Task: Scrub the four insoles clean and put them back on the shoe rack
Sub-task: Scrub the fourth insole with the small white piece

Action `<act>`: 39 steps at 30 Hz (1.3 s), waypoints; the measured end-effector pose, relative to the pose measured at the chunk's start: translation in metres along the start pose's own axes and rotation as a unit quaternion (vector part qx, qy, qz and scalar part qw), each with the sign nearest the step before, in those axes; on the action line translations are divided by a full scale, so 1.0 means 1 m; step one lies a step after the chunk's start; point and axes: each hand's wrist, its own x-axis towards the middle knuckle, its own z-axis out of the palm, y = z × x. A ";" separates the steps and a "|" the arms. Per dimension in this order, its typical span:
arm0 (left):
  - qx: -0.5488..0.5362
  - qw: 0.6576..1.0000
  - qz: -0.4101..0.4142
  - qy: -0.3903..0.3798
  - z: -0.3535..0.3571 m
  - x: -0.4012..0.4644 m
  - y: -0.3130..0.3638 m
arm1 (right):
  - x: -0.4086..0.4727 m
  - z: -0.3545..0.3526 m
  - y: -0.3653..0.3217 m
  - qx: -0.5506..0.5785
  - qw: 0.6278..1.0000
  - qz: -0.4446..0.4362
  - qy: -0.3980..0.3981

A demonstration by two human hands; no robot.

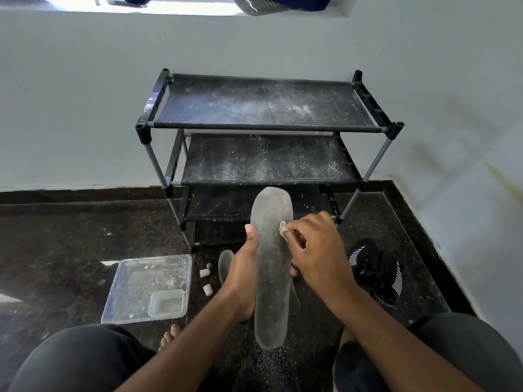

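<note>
My left hand grips a long grey insole around its middle, holding it lengthwise above the floor with the thumb on its left edge. My right hand pinches a small pale scrubbing wad against the insole's right edge. Another grey insole lies on the floor behind my left hand, partly hidden; a further one peeks out below the held insole. The black three-tier shoe rack stands against the wall straight ahead, its shelves dusted with white powder and bare.
A clear plastic tray with a small tub inside lies on the dark floor to the left. Two small white plugs lie beside it. A pair of black shoes sits to the right. My knees frame the bottom.
</note>
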 end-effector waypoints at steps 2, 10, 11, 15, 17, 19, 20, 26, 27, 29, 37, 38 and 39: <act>0.011 1.000 0.009 0.010 -0.004 0.003 0.002 | -0.008 0.003 -0.007 0.015 0.998 -0.036 -0.045; -0.013 1.000 -0.023 0.005 -0.002 0.005 -0.005 | -0.001 0.003 -0.004 -0.009 0.999 -0.039 0.006; -0.015 1.000 -0.025 -0.002 -0.002 0.005 -0.006 | 0.001 0.002 -0.002 0.000 1.000 -0.026 0.015; -0.007 1.000 -0.025 0.004 -0.009 0.010 0.004 | -0.012 0.008 -0.013 0.029 0.993 -0.110 -0.037; -0.019 0.999 -0.027 0.014 -0.012 0.012 0.007 | -0.015 0.013 -0.014 0.019 0.989 -0.139 -0.045; -0.029 0.999 -0.036 -0.001 -0.011 0.011 0.003 | -0.009 0.013 -0.011 0.008 0.992 -0.123 -0.015; -0.031 0.999 -0.039 -0.008 -0.008 0.010 0.000 | -0.005 0.011 -0.008 0.006 0.995 -0.103 0.006; -0.055 0.997 -0.050 -0.037 -0.011 0.013 -0.001 | -0.008 0.010 -0.011 0.028 0.994 -0.106 -0.008; -0.058 0.996 -0.051 -0.038 -0.012 0.013 0.001 | -0.011 0.012 -0.013 0.032 0.991 -0.127 -0.021; -0.063 0.996 -0.055 -0.042 -0.010 0.011 0.001 | -0.011 0.012 -0.012 0.033 0.989 -0.145 -0.026; -0.062 0.995 -0.061 -0.057 -0.007 0.009 -0.002 | -0.005 0.007 -0.011 0.070 0.994 -0.079 -0.018; -0.070 0.994 -0.064 -0.055 -0.008 0.010 0.001 | -0.010 0.009 -0.015 0.076 0.992 -0.096 -0.036; -0.072 0.994 -0.067 -0.055 -0.010 0.011 0.003 | -0.015 0.011 -0.018 0.077 0.990 -0.105 -0.049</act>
